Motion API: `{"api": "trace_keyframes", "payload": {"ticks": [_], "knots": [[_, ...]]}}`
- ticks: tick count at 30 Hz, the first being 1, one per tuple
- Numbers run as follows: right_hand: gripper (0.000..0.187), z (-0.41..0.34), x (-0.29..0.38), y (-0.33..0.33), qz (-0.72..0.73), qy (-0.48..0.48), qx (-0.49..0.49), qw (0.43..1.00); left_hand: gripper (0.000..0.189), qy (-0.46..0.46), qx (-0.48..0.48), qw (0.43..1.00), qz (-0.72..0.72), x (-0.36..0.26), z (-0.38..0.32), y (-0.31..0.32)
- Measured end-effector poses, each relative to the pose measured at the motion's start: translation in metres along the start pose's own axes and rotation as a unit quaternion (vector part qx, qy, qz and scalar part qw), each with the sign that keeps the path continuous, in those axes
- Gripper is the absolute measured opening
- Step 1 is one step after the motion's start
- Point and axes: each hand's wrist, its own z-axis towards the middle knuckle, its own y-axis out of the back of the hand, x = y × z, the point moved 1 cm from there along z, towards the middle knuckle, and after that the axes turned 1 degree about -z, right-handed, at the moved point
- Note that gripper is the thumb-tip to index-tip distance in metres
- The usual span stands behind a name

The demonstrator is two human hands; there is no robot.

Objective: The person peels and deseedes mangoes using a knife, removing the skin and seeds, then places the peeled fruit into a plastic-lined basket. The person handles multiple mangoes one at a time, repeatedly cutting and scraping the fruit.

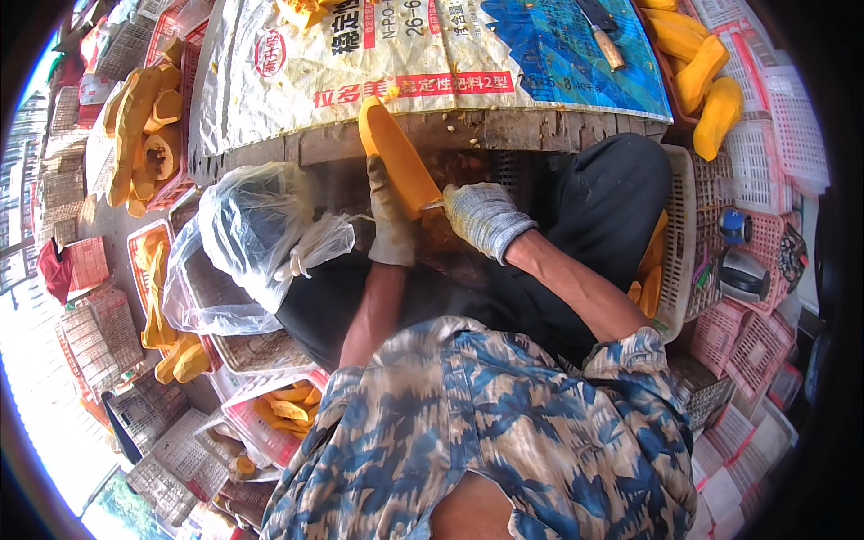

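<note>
My left hand (pixel 391 223), in a soiled work glove, grips a long peeled orange squash (pixel 398 158) along its left side. The squash slants over my lap, its upper end at the edge of the sack-covered wooden table (pixel 486 128). My right hand (pixel 476 209), in a pale knit glove, is closed at the squash's lower right side around a tool that is mostly hidden; a bit of it shows against the orange flesh. On the table's printed sack (pixel 297 88) lies a knife (pixel 606 44) with a wooden handle, at the upper right. A piece of squash (pixel 302 12) rests at the top.
Peeled squashes fill crates at the upper left (pixel 142 135) and upper right (pixel 715 108). Cut orange pieces lie in a basket (pixel 260 405) at lower left and a pale crate (pixel 678 256) beside my right knee. Clear plastic (pixel 253 223) covers my left knee. Stacked plastic crates stand on both sides.
</note>
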Motion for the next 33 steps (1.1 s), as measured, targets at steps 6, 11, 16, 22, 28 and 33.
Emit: {"api": "trace_keyframes", "payload": {"ticks": [6, 11, 16, 22, 28, 33], "knots": [[0.021, -0.036, 0.004, -0.01, -0.024, 0.025, 0.063, 0.997, 0.042, 0.067, -0.019, 0.996, -0.056, -0.001, 0.002, -0.001], [0.014, -0.036, -0.007, -0.021, 0.032, -0.088, -0.076, 0.993, 0.043, 0.321, -0.047, 0.842, -0.43, 0.011, 0.002, 0.002], [0.009, -0.018, 0.0, -0.038, 0.068, -0.026, -0.107, 0.992, 0.034, 0.092, -0.088, 0.985, -0.119, 0.034, 0.0, -0.001], [0.013, -0.047, -0.01, -0.055, 0.012, -0.072, 0.0, 0.997, 0.035, 0.269, 0.05, 0.568, -0.776, 0.038, -0.001, -0.003], [0.008, -0.037, -0.002, -0.048, 0.069, -0.034, -0.164, 0.983, 0.036, 0.289, -0.034, 0.846, -0.447, -0.001, 0.006, -0.002], [0.011, -0.05, -0.003, -0.058, 0.018, -0.054, -0.071, 0.996, 0.043, 0.317, -0.062, 0.882, -0.344, -0.027, 0.011, 0.004]]}}
